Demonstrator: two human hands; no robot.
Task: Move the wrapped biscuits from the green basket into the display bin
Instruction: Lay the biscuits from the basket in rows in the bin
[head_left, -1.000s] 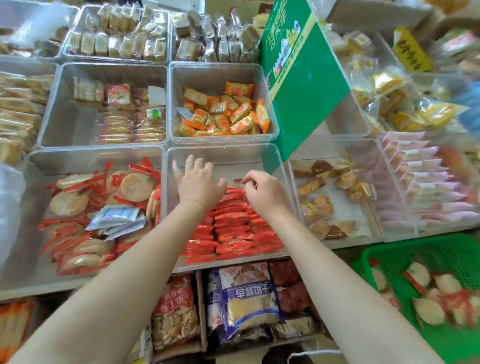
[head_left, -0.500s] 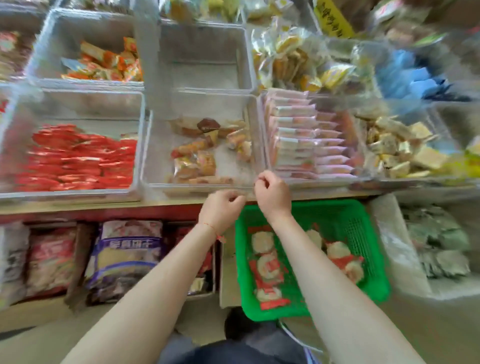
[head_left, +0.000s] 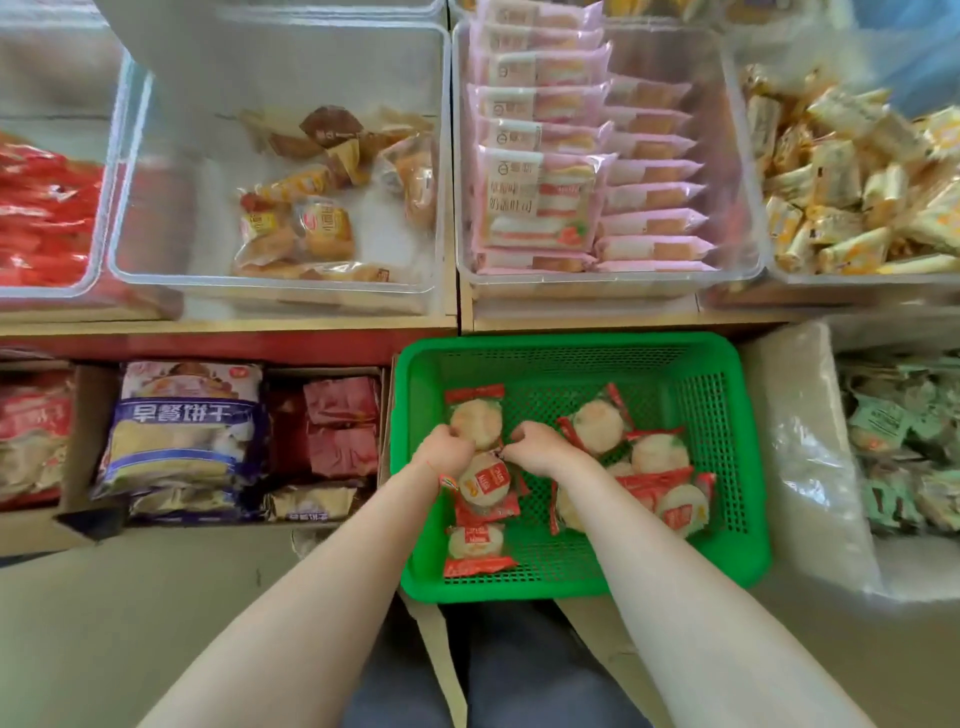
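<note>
Your hands have dropped from the shelf edge into the green perforated plastic basket. Left hand and right hand curl around round red-wrapped biscuits there; another load starts.

Pink sandwich-cake packets fill one clear bin; a blue biscuit bag lies below.

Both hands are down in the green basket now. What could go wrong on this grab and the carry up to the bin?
1. Both the left hand and right hand crowd the same wrapped biscuits; a rushed pinch could slip off the slick wrapper.
2. Loose biscuits overlap in the green basket, so lifting one may drag a neighbour out.
3. Several similar clear bins sit above; a pack could land in the wrong one.
</note>
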